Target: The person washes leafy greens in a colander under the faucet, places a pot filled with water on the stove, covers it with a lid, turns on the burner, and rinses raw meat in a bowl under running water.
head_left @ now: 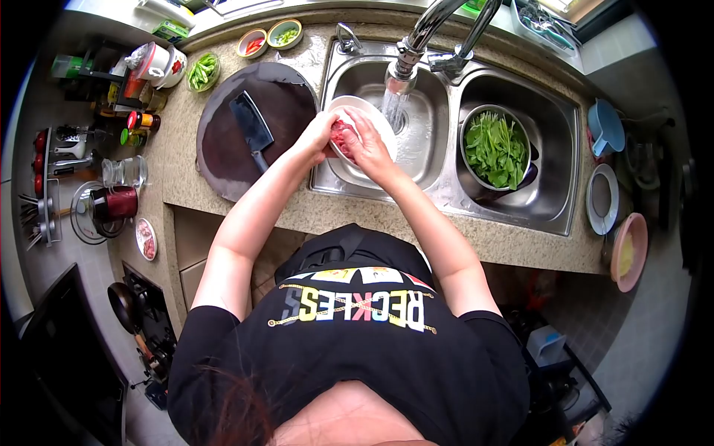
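Note:
A white bowl is tilted over the left sink basin, with a piece of red raw meat at its near left side. My left hand is closed at the bowl's left edge, against the meat; its fingertips are partly hidden. Across the meat lies my right hand, its fingers close together and pressing it from the right. Water runs from the faucet just beyond the bowl. To the left, a cleaver rests on a dark round cutting board.
In the right basin stands a metal pot of leafy greens, with eggplant beside it. Small bowls of cut green vegetables and red pieces sit behind the board. A dish of meat is at the left.

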The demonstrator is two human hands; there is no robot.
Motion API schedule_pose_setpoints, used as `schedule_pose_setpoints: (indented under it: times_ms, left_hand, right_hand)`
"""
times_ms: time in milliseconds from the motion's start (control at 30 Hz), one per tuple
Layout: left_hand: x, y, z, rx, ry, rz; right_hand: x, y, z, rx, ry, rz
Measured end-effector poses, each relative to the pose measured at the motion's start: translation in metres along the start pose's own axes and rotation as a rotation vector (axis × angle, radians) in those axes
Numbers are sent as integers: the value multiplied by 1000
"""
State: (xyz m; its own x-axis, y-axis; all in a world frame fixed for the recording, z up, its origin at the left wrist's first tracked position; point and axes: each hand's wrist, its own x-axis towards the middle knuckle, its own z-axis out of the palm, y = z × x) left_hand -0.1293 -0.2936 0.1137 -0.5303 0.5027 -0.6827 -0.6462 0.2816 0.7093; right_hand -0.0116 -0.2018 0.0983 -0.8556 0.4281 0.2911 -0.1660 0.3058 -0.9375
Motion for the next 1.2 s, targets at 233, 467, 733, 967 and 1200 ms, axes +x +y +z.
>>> schedule_pose_setpoints:
  times_ms: [233,467,733,967,1200]
  left_hand:
    - [8,15,12,115,-67,56]
    - [3,36,42,97,-98,7]
    - [9,44,44,256,-135,-121]
    - [12,45,54,350,-128,-135]
    - [33,12,55,127,-119,-268]
  right_hand:
    - [5,12,11,65,-173,61]
    - [8,4,2,-1,-97,144]
    - [10,12,0,190,-61,138]
    - [10,21,-3,217,-7,139]
    - [-9,26,-21,47,-61,236]
